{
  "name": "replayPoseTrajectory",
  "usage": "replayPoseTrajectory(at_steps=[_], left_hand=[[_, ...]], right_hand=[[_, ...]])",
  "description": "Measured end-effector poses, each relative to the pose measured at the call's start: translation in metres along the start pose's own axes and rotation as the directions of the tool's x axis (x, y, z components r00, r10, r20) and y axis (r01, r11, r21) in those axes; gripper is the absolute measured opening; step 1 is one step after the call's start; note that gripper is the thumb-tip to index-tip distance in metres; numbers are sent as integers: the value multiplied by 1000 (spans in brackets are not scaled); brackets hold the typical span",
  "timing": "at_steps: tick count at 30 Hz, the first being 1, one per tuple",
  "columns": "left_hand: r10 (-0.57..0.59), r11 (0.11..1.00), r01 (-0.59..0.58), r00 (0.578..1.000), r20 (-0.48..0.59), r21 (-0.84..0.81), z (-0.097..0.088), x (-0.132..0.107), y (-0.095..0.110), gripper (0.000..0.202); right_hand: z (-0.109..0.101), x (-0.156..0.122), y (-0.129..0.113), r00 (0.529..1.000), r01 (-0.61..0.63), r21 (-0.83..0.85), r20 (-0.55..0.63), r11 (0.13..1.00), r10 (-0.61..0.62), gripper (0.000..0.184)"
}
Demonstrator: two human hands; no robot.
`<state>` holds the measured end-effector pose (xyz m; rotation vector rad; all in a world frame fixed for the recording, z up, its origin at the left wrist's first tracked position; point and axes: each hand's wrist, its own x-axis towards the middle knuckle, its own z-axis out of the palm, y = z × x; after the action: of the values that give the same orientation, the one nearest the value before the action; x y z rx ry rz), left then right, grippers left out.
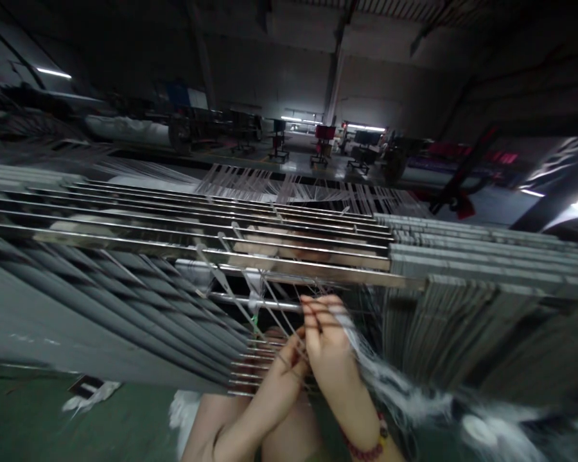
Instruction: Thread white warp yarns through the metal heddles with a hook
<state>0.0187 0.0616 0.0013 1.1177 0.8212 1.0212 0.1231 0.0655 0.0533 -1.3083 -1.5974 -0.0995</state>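
My right hand [328, 330] is raised among the thin strands below the metal rails [289, 260], its thumb and fingers drawn together in a pinch. What sits between those fingertips is too blurred to name. Just below and to the left, my left hand [291, 356] is closed beside the lower end of slanting thin metal strips [234, 295]; its fingertips are partly hidden behind my right hand. A bundle of white threads [366, 356] runs past the right hand toward the lower right. Some green thread [255, 323] hangs left of both hands.
Stacks of grey strips [443, 333] hang on the right, and a grey panel of slanting strips [101, 321] on the left. Lower rods [243, 378] cross near my legs. White thread scraps [91, 394] lie on the green floor. Racks [324, 144] stand far behind.
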Motion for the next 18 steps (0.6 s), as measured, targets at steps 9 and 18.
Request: replayPoseTrajectory(at_steps=[9,18], left_hand=[[351,434,-12,923,-157,901,-49,13,41,41],[299,625,-235,953,50,744,-34,16,54,31]], right_hand=[[-7,9,10,994,86,-15,75,996,-85,18],[1,15,5,995,7,-15,104,1000,-6,17]])
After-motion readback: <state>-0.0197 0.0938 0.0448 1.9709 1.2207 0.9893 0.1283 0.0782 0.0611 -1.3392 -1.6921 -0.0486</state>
